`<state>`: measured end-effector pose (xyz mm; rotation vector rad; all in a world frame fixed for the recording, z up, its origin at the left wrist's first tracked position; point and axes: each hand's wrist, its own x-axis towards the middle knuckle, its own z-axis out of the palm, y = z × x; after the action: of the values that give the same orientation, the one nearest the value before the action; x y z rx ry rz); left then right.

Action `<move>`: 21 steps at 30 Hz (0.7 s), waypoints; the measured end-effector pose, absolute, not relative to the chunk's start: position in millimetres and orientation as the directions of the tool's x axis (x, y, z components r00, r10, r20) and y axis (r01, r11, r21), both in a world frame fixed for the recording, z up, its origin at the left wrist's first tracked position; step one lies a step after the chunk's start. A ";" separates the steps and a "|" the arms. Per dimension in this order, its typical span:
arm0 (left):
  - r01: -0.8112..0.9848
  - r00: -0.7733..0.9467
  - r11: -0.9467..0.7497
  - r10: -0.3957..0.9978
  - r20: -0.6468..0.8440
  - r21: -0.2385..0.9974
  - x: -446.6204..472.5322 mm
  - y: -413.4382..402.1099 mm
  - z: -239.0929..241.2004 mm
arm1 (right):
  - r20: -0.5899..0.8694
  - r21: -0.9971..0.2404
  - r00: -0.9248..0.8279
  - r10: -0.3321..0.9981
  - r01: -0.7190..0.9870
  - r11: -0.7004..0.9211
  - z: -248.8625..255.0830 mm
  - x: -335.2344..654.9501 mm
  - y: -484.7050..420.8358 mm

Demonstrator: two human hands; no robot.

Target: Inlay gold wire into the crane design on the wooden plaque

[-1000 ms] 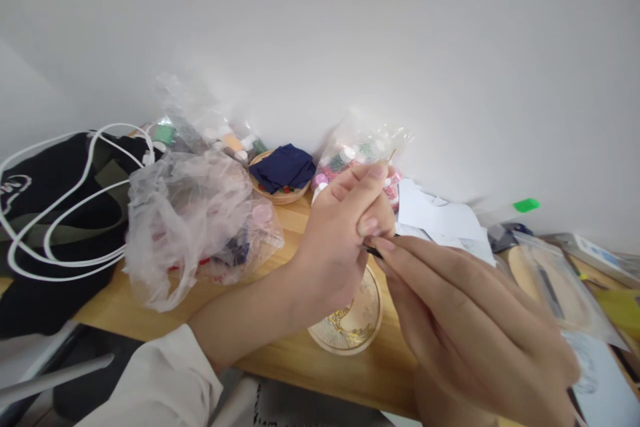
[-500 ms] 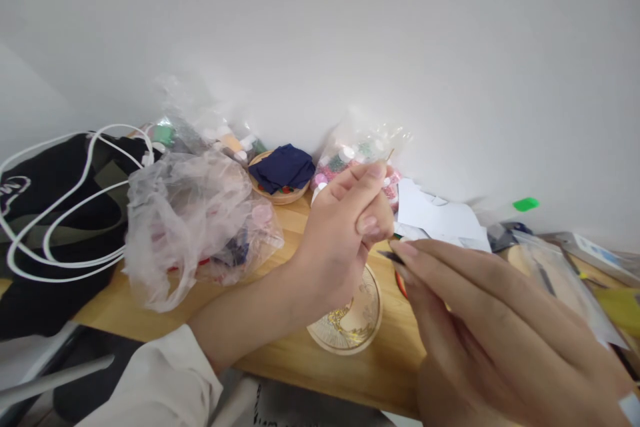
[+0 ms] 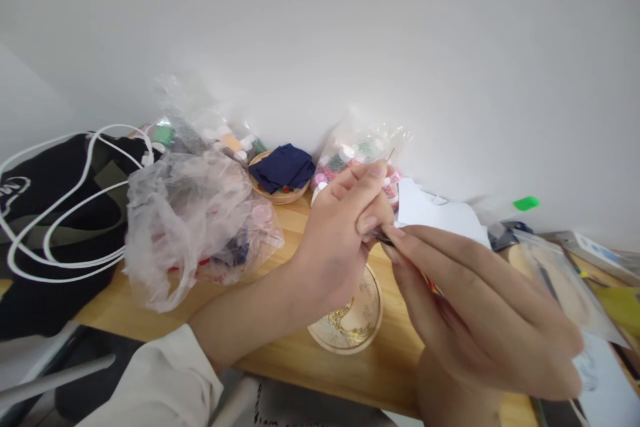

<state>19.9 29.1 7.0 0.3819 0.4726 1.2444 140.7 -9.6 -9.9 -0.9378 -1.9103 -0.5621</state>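
L hand [image 3: 345,233] clenched, pinching thin gold-col. strand [image 3: 391,155], end protruding past thumb. R hand [image 3: 475,300] grips dark slim tool [image 3: 383,238] at L fingers. Embroidery hoop [image 3: 361,317] on wooden tabletop [image 3: 395,363], partly hidden by L hand.

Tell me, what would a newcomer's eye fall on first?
Likely the left hand, pinching a thin golden sliver, and the right hand, holding a slim dark tool, near the centre. Below lies a round piece with a golden design on the wooden table. At far left, a white cable loops over dark fabric.
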 end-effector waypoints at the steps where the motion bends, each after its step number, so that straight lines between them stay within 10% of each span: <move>1: -0.808 0.247 0.279 0.960 -0.131 0.519 19.9 28.9 7.0 | 0.876 -0.002 -0.291 0.385 0.796 0.605 -10.0 140.6 -9.7; 21: -0.808 0.276 0.301 0.953 -0.127 0.507 20.3 28.6 7.5 | 0.803 -0.280 -0.362 0.474 0.473 0.836 -1.6 146.0 -6.2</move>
<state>20.3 28.6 7.5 0.3770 0.4489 1.2210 146.0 -6.2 -1.6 -0.6976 -2.0079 0.0011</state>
